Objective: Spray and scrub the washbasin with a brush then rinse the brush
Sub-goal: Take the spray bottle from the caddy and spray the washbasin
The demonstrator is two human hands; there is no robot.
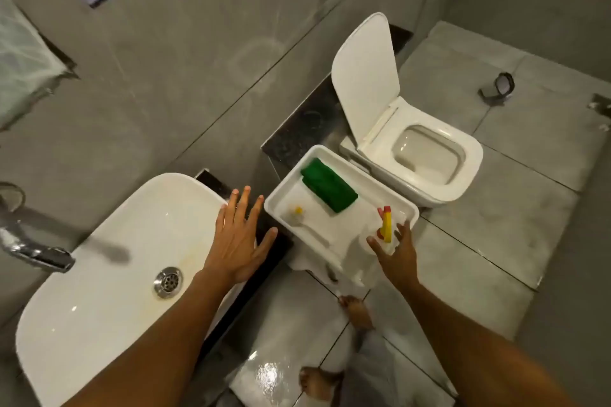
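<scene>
The white washbasin (99, 258) lies at the lower left, with a chrome tap (29, 249) over it and a metal drain (168, 281). My left hand (236, 241) hovers flat with fingers spread above the basin's right rim, holding nothing. Right of the basin stands a white tray (344, 162). In it lie a white brush (299, 220) with a yellow tip, a green cloth (329, 185) and a spray bottle (386, 225) with a yellow and red head. My right hand (395, 249) is at the bottle, fingers spread around its body; whether it grips is unclear.
A white toilet (426, 158) with its lid up stands behind the tray. Grey tiled walls and a wet grey floor surround everything. My bare feet (357, 311) are below the tray. A dark ledge (297, 132) runs along the wall.
</scene>
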